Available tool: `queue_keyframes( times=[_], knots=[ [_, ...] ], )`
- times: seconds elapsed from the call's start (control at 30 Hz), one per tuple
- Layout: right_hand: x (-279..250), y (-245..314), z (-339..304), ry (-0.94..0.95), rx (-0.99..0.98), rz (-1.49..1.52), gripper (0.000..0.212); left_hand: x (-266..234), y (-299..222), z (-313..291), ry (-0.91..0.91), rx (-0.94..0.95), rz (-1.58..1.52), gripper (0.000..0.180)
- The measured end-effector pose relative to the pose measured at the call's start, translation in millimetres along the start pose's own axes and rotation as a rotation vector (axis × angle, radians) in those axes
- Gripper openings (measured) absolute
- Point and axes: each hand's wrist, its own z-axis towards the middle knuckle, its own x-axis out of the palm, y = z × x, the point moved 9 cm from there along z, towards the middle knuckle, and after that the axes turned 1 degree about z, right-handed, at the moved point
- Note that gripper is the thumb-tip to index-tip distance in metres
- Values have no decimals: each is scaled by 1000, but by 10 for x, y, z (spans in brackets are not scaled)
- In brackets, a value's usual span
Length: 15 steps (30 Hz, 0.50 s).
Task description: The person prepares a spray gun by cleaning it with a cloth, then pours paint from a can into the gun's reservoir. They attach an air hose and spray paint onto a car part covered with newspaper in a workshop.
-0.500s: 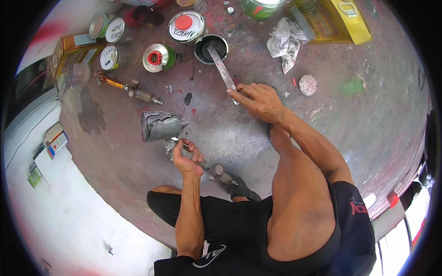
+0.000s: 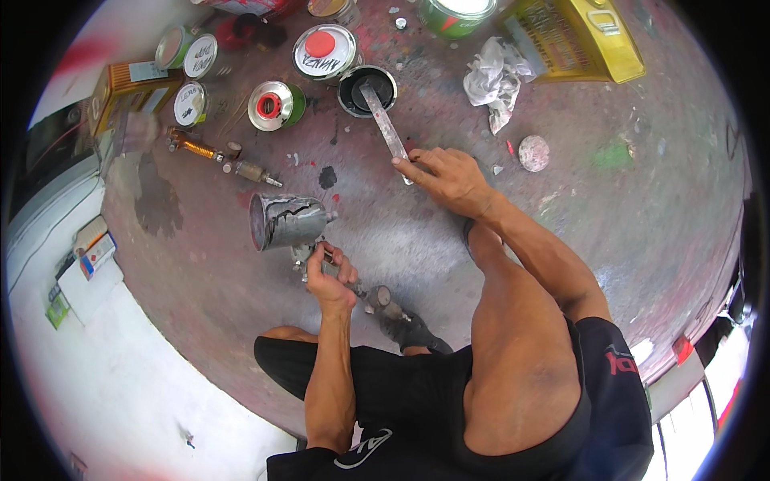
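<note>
My left hand (image 2: 330,276) is closed round the handle of a paint spray gun (image 2: 289,221). The gun's grey, paint-streaked cup lies tilted on its side in the air, its open mouth toward the left. With the thumb and fingers of my right hand (image 2: 449,180) I pinch the near end of a flat metal stirring stick (image 2: 388,132). The stick's far end rests in an open tin of dark paint (image 2: 392,103), which stands on the floor. How deep the tip sits in the paint is hard to see.
Behind the paint tin stands a lidded can with a red cap (image 2: 321,50); a green-sided can (image 2: 271,106) is left of it. Air fittings (image 2: 249,170) lie nearer. Crumpled paper (image 2: 494,80), a yellow metal can (image 2: 573,40) and a round disc (image 2: 534,153) are on the right.
The spray gun has turned slightly and shifted a little right, so more of its cup's mouth shows. My right hand and the stirring stick have hardly moved.
</note>
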Motion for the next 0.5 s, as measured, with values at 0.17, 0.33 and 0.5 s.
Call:
queue_keyframes(
  times=[0.17,0.33,0.5],
  knots=[
    [-29,22,-20,-10,1,-15,64,-12,37,11,-15,0,9,27],
    [-29,15,-57,2,6,-19,65,-7,61,49,-17,1,11,26],
    [-4,25,-63,-6,8,-10,63,-49,124,88,-75,-4,0,25]
  ],
)
